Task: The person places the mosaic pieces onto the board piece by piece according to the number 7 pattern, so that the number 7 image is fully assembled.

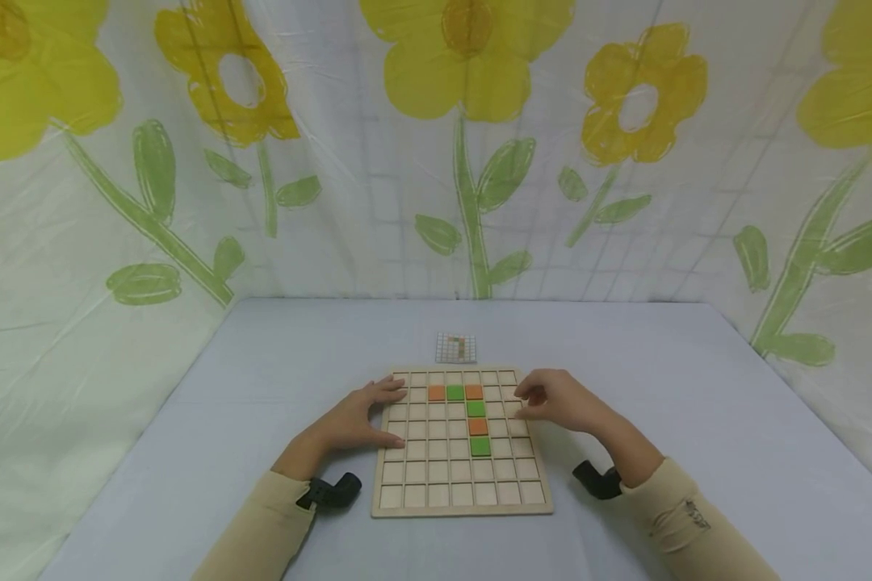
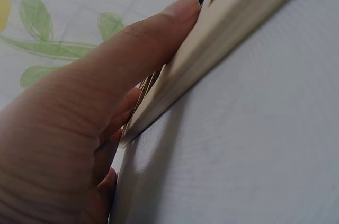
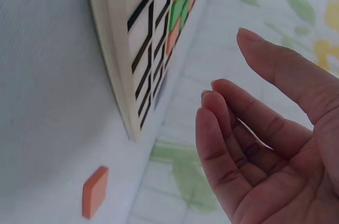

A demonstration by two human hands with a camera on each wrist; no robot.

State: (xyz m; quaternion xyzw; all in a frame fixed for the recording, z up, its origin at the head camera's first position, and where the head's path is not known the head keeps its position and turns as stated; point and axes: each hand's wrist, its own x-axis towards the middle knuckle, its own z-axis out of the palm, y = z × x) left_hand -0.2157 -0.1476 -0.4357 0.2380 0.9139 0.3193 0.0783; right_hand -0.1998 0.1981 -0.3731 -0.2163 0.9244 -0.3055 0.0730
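A wooden grid board (image 1: 462, 511) lies flat on the table. Near its top, orange (image 1: 437, 393), green (image 1: 454, 393) and orange (image 1: 474, 392) tiles form a row; below the last, green (image 1: 475, 409), orange (image 1: 477, 427) and green (image 1: 480, 446) tiles run down. My left hand (image 1: 352, 418) rests on the board's left edge, fingers spread; the thumb (image 2: 183, 9) lies on the rim in the left wrist view. Over the right edge hovers my right hand (image 1: 563, 399), fingers loosely bent, thumb apart, nothing held. In the right wrist view, a loose orange tile (image 3: 95, 192) lies on the table beside the board.
A small card (image 1: 455, 348) with a printed grid pattern lies just behind the board. Black wrist mounts (image 1: 334, 491) stick out from both sleeves. A flower-printed curtain (image 1: 349, 242) hangs behind the white-covered table (image 1: 262, 347).
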